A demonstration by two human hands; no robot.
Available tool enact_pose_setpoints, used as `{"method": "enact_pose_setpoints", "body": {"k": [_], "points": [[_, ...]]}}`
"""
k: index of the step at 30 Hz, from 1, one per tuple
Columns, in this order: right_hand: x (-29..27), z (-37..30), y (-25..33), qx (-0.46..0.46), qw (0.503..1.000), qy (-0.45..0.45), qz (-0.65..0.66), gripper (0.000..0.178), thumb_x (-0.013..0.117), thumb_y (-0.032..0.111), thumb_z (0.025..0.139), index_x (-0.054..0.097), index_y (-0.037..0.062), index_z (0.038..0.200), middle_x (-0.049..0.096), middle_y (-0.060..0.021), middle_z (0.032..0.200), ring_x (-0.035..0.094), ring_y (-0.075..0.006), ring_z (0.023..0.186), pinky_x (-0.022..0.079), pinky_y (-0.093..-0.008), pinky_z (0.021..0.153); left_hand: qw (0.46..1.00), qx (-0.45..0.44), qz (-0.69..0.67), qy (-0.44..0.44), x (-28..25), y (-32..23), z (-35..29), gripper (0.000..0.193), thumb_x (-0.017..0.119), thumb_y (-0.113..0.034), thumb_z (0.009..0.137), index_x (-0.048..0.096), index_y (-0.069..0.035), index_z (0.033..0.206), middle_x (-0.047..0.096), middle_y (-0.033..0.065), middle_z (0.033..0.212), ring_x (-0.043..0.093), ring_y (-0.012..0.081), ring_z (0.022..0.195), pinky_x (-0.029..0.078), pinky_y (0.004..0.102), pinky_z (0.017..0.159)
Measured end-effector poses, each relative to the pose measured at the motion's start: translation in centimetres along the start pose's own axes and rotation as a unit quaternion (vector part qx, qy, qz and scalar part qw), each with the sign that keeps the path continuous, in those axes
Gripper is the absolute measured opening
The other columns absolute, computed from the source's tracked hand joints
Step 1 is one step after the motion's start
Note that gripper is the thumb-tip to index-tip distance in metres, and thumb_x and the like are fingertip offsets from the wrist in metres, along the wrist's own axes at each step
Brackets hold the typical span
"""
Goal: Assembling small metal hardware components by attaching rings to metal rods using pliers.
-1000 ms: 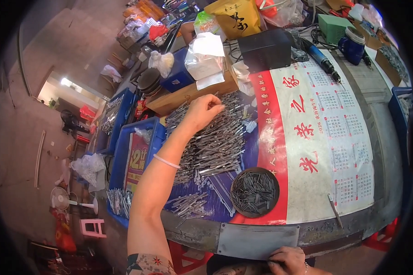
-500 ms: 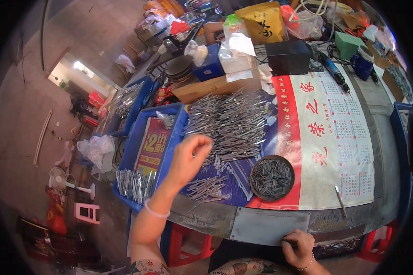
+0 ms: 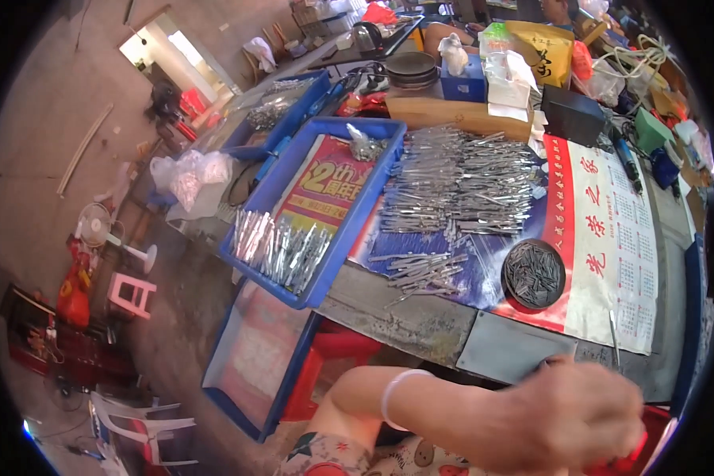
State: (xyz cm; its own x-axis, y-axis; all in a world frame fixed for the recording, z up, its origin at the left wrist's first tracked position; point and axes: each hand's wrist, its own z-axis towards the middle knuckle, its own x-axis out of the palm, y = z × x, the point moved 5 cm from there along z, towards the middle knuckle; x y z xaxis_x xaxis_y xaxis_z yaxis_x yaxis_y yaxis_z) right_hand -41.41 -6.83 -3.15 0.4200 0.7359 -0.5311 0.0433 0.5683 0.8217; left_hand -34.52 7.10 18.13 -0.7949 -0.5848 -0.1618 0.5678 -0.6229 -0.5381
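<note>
My left hand (image 3: 567, 416), with a white band at its wrist, reaches rightward over my lap at the table's front edge. Motion smears its fingers, so whether they hold anything is unclear. Mostly hidden behind it is my right hand, of which only a blurred bit seems to show beside the grey metal plate (image 3: 516, 349). Beyond the plate, a round dark bowl (image 3: 534, 274) contains short dark metal pieces. A small loose heap of slim metal rods (image 3: 424, 274) lies left of the bowl, and larger rows of such rods (image 3: 460, 182) are stacked behind it.
To the left, a blue tray (image 3: 317, 297) has more rods at its near end. A calendar sheet (image 3: 603, 238) covers the table's right part, with a thin pen-like tool (image 3: 614, 337) on it. Boxes, bags and a black box (image 3: 573, 115) crowd the back. A red stool (image 3: 321, 365) stands below the edge.
My left hand has swept from above the rods, beside the blue tray, down and right to the front edge, now covering my right hand. The view has turned, shifting the table rightward.
</note>
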Motion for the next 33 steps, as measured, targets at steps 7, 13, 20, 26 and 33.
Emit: {"method": "enact_pose_setpoints", "body": {"k": [7,13,20,26,33], "points": [[0.7,0.7,1.7,-0.031,0.997,-0.048,0.043,0.007,0.058,0.002,0.084,0.054,-0.0001,0.080,0.054,-0.0042,0.069,0.046,-0.0103,0.058,0.037,-0.0248,0.055,0.967,0.123,-0.118,-0.190,0.7,-2.8,2.2,0.009,0.055,-0.016,0.087,0.058,-0.008,0.084,0.046,0.0022,0.069,0.051,0.0195,0.054,0.038,0.0298,0.044],[0.3,0.4,1.6,-0.033,0.998,-0.041,0.044,0.008,0.060,0.003,0.085,0.054,-0.0008,0.081,0.054,-0.0052,0.069,0.047,-0.0107,0.059,0.038,-0.0240,0.056,0.989,0.083,-0.119,-0.035,3.3,-2.8,-1.4,0.016,0.052,-0.013,0.090,0.061,0.000,0.094,0.055,0.0057,0.077,0.055,0.0200,0.058,0.042,0.0307,0.048],[0.1,0.1,1.2,-0.025,0.997,-0.026,0.065,0.008,0.059,0.004,0.085,0.054,-0.0006,0.081,0.054,-0.0061,0.069,0.048,-0.0115,0.058,0.039,-0.0242,0.055,0.996,0.057,-0.063,0.003,3.8,-1.6,-6.0,0.013,0.055,-0.009,0.088,0.065,-0.003,0.095,0.063,0.0084,0.090,0.061,0.0206,0.065,0.046,0.0306,0.051],[0.4,0.8,1.7,-0.054,0.997,-0.038,0.026,0.008,0.060,-0.003,0.077,0.053,0.0005,0.078,0.054,-0.0126,0.067,0.053,-0.0268,0.057,0.042,-0.0325,0.055,0.964,-0.229,-0.117,-0.067,-0.5,2.3,-8.5,0.008,0.064,-0.005,0.086,0.064,0.000,0.093,0.064,0.0099,0.080,0.063,0.0241,0.065,0.048,0.0317,0.056],[0.1,0.2,0.3,-0.015,0.995,-0.051,0.086,0.007,0.056,-0.008,0.077,0.053,-0.0024,0.081,0.054,-0.0096,0.069,0.049,-0.0168,0.061,0.040,-0.0261,0.059,0.895,-0.151,-0.390,-0.154,2.0,1.4,-0.8,0.023,0.070,-0.022,0.086,0.061,-0.003,0.095,0.066,0.0018,0.077,0.061,0.0122,0.059,0.046,0.0239,0.052]]}}
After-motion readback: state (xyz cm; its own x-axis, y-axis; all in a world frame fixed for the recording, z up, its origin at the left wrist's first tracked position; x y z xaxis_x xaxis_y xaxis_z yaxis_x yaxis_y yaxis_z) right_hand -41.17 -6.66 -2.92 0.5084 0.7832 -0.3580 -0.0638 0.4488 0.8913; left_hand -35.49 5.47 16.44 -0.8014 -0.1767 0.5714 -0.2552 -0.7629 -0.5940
